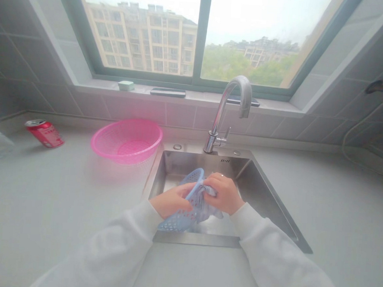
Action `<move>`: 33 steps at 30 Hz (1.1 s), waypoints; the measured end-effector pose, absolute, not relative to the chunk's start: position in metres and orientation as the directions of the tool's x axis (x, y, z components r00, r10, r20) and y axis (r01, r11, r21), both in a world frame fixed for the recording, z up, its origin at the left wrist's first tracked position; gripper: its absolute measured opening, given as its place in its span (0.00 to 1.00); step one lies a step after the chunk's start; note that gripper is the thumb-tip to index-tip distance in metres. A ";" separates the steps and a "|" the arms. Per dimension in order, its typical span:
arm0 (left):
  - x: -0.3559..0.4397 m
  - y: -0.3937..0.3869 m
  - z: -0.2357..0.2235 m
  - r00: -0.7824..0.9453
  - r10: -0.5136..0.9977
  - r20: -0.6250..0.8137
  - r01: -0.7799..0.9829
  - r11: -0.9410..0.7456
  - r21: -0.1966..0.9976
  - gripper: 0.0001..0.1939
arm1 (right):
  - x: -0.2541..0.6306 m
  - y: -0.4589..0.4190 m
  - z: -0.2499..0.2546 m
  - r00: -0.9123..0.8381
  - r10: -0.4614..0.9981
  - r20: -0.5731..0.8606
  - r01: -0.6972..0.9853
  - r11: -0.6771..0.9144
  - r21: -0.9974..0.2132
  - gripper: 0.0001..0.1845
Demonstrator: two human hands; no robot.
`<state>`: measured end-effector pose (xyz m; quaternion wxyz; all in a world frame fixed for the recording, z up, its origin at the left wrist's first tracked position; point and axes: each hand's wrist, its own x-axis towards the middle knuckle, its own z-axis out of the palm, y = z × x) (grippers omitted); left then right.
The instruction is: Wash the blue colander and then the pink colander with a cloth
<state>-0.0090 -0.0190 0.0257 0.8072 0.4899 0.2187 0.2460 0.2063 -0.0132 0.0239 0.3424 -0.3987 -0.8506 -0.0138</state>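
Over the steel sink (266, 200) I hold a light blue plastic basket (182, 214) tilted on its edge. My left hand (170, 199) grips its rim from the left, fingers curled round it. My right hand (223, 193) is closed on a pale grey cloth (208, 207), pressing it against the inside of the basket. Both arms are in white sleeves.
A chrome tap (228, 106) arches over the sink's back. A pink basket (127, 140) sits on the counter to the left, a red can (45, 132) lies further left. On the window sill rest a green sponge (126, 85) and a dark flat object (168, 92).
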 end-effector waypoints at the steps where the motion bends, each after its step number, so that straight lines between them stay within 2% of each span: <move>1: -0.009 -0.020 0.027 0.789 0.606 -0.097 -0.180 0.380 0.908 0.39 | 0.210 -0.010 0.024 -0.370 0.723 0.583 0.718 0.621 -0.314 0.08; 4: -0.008 -0.023 0.029 0.811 0.583 -0.047 -0.193 0.343 0.919 0.41 | 0.218 -0.002 0.024 -0.151 0.838 0.525 0.764 0.436 -0.476 0.09; 6: -0.007 -0.024 0.029 0.808 0.588 -0.031 -0.199 0.323 0.925 0.41 | 0.218 -0.004 0.025 -0.126 0.847 0.517 0.766 0.415 -0.492 0.08; 8: -0.006 -0.022 0.027 0.780 0.625 -0.021 -0.212 0.296 0.931 0.40 | 0.211 -0.012 0.026 -0.193 0.816 0.544 0.759 0.476 -0.445 0.08; 12: -0.007 -0.017 0.023 0.716 0.698 0.018 -0.246 0.228 0.942 0.40 | 0.190 -0.032 0.027 -0.473 0.668 0.574 0.676 0.694 -0.249 0.07; 14: -0.008 -0.016 0.023 0.716 0.698 0.020 -0.227 0.206 0.952 0.41 | 0.187 -0.033 0.026 -0.505 0.639 0.580 0.666 0.716 -0.209 0.06; 16: -0.010 -0.017 0.024 0.741 0.672 0.002 -0.195 0.212 0.958 0.41 | 0.193 -0.026 0.026 -0.399 0.700 0.592 0.719 0.639 -0.271 0.07; 20: -0.011 -0.022 0.027 0.818 0.575 -0.037 -0.158 0.286 0.945 0.42 | 0.216 -0.005 0.024 -0.097 0.829 0.550 0.785 0.404 -0.470 0.09; 22: -0.010 -0.024 0.028 0.822 0.568 -0.046 -0.152 0.297 0.943 0.43 | 0.222 -0.001 0.024 -0.040 0.841 0.539 0.786 0.360 -0.503 0.09; 25: -0.010 -0.023 0.027 0.789 0.614 -0.026 -0.168 0.257 0.952 0.41 | 0.215 -0.009 0.025 -0.130 0.805 0.579 0.773 0.448 -0.449 0.08; 30: -0.010 -0.017 0.025 0.736 0.677 0.022 -0.232 0.221 0.947 0.43 | 0.191 -0.029 0.026 -0.518 0.566 0.642 0.607 0.772 -0.191 0.07; 31: -0.010 -0.016 0.026 0.733 0.680 0.020 -0.226 0.215 0.950 0.43 | 0.190 -0.029 0.026 -0.535 0.551 0.640 0.597 0.783 -0.176 0.07; 33: -0.011 -0.016 0.027 0.740 0.673 0.005 -0.193 0.206 0.959 0.43 | 0.194 -0.025 0.025 -0.455 0.611 0.647 0.652 0.724 -0.225 0.08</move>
